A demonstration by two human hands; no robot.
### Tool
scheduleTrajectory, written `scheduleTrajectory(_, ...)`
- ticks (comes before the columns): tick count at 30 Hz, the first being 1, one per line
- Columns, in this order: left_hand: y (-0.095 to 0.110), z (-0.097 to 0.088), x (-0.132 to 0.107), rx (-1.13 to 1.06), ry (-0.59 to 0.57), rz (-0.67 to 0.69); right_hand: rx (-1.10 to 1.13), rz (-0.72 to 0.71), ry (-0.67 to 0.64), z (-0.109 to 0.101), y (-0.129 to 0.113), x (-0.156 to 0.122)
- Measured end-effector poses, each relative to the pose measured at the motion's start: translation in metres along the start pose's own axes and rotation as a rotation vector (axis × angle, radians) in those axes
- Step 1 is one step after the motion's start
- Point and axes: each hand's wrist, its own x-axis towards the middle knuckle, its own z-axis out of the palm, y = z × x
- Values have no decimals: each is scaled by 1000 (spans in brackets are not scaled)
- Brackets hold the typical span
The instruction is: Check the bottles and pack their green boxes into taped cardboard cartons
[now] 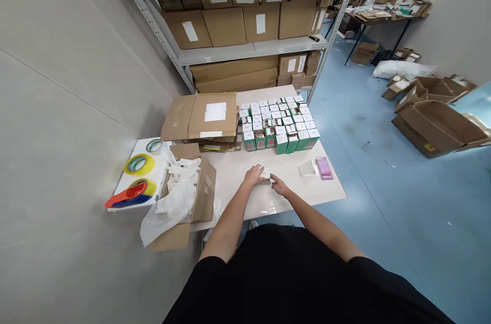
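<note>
Both my hands meet over a small white item (265, 174) on the pale table (238, 170). My left hand (253, 176) is curled round its left side. My right hand (279, 184) pinches it from the right. The item is too small to name. Behind it stand several rows of small green-and-white boxes (280, 122), a few at the front with open tops. A white card (308, 168) and a pink object (324, 167) lie to the right of my hands.
Flattened cardboard boxes (201, 117) lie at the table's back left. An open carton holds white plastic bags (180, 193). Tape rolls (138, 164) and a tape dispenser (128, 196) sit on a white board at left. Metal shelving (245, 50) holds cartons behind. Open cartons (433, 119) litter the blue floor.
</note>
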Motion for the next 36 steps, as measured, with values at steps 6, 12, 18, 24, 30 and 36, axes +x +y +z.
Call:
scheduleTrajectory(6, 2, -4, 8, 142, -52, 19, -23, -50, 20, -5, -5, 5)
scheduleTrajectory(12, -16, -15, 8, -26, 28, 73, -67, -21, -6, -3, -10, 6)
scheduleTrajectory(18, -21, -4, 21, -475, 219, -215, -140, 19, 92, 10, -16, 13)
scheduleTrajectory(24, -21, 26, 21, -543, 206, -430, -332, 31, 258, 14, -26, 22)
scheduleTrajectory(30, -22, 22, 6, -494, 255, -354, -507, 80, 329, 23, -49, 27)
scheduleTrajectory(36, -14, 4, -7, -362, 37, 47, -576, 137, 324, 20, -66, 26)
